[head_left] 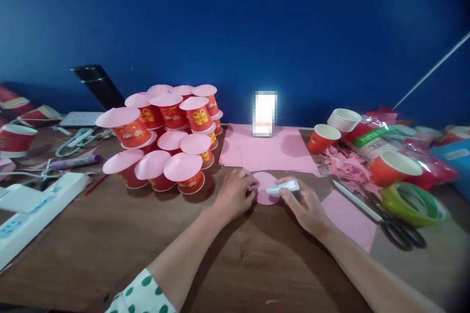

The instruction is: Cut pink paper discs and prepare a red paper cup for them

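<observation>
A pink paper disc [265,178] lies on the table in front of me. My left hand [237,190] is closed at the disc's left edge, its fingers curled and partly hidden. In my right hand [304,205] is a small white glue tube [286,187], its tip pointing left over the disc's right half; whether the tip touches the paper I cannot tell. To the left stand several red paper cups [191,183], stacked in tiers, with pink discs [182,166] on top of them.
Behind the disc lie pink sheets [271,154] with a bright phone [264,115] propped at the wall. On the right are loose cups [323,138], paper scraps [350,166], scissors [402,232], green tape [414,205] and a cut sheet [350,217]. A white power strip [55,210] lies left.
</observation>
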The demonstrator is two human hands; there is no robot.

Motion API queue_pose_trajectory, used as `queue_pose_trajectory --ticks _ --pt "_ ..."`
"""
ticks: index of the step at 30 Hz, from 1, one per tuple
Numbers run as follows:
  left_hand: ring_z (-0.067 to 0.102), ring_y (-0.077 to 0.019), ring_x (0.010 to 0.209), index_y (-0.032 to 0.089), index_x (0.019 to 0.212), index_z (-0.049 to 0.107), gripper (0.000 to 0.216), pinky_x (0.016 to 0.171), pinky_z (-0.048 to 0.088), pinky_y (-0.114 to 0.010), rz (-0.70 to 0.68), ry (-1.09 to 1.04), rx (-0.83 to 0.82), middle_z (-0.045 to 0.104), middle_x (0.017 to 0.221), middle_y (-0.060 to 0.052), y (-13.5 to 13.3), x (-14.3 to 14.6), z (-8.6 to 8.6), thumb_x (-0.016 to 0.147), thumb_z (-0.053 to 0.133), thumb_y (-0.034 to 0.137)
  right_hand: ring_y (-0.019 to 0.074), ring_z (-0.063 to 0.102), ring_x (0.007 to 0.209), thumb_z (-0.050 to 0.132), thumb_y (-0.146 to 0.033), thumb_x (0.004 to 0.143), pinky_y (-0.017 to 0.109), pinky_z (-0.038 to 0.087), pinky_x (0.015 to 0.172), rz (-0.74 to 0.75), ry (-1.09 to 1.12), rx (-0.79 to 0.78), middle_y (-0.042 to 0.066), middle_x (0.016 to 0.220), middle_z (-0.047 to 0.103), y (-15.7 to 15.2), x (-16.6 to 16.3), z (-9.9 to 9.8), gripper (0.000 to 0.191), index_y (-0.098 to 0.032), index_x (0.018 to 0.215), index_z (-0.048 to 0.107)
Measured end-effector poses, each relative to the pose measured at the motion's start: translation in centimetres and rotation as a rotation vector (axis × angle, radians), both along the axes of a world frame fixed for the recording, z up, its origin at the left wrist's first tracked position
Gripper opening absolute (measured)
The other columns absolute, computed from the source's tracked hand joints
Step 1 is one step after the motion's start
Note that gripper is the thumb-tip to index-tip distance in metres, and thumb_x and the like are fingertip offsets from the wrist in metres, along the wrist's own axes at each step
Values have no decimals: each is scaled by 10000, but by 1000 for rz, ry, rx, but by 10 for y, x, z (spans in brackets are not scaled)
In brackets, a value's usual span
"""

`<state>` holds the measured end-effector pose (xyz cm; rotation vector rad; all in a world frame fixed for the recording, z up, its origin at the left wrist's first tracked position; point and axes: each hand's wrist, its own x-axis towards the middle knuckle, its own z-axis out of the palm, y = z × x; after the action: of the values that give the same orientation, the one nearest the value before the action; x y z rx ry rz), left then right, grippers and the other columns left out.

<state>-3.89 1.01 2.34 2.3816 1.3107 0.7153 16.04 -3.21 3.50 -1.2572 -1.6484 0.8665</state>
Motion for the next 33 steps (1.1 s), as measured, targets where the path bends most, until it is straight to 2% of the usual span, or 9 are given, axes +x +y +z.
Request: queue_pose_trajectory --ticks 3,11,33 --pt "526 -204 930 234 931 647 182 840 405 -360 -7 3 16 614 969 -35 0 0 -1 769 567 251 163 603 831 493 -298 888 255 442 766 32 -135 66 22 918 641 -1 -2 1 154 -204 967 586" --pt "520 -216 948 236 936 644 191 837 407 -364 -5 21 7 607 985 -36 1 0 -3 762 568 258 175 604 840 451 -291 911 259 437 765 110 -306 135 34 929 634 0 -4 -4 146 -204 985 541" --pt "508 -224 974 233 931 644 192 847 406 -377 3 58 -13 592 989 -49 0 0 -1 757 568 263 209 613 854 461 -350 901 304 448 748 143 -501 172 64 963 640 -1 -9 -10 193 -210 1009 536"
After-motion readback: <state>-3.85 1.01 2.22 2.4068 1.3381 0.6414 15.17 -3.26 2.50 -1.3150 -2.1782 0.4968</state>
